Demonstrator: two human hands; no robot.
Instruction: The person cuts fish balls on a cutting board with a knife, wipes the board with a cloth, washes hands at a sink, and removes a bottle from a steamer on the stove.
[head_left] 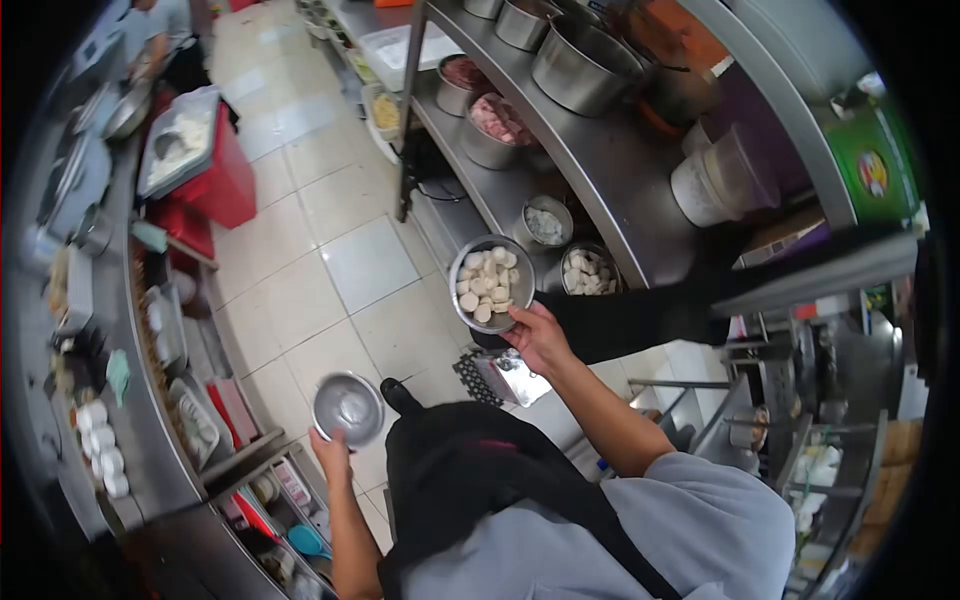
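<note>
A steel bowl (376,418) is gripped at its near rim by my left hand (333,452), thumb over the edge; only a pale sheen or a little liquid shows inside. Further right, my right hand (541,340) holds a second steel bowl (455,312) by its rim, thumb on top. Pale, round, thick pieces (487,283), like scallops or cut fish balls, fill this bowl. It is close to the lower shelf, where one steel container holds similar pale pieces (588,272) and another holds greyish-white food (545,226).
Steel shelving (640,215) on the right carries pots (585,65) and containers of raw meat (497,118). A counter (160,450) runs along the left, with a red bin (225,170) beyond it. Another person (176,40) stands at the far left. A perforated metal box (510,378) is near my legs.
</note>
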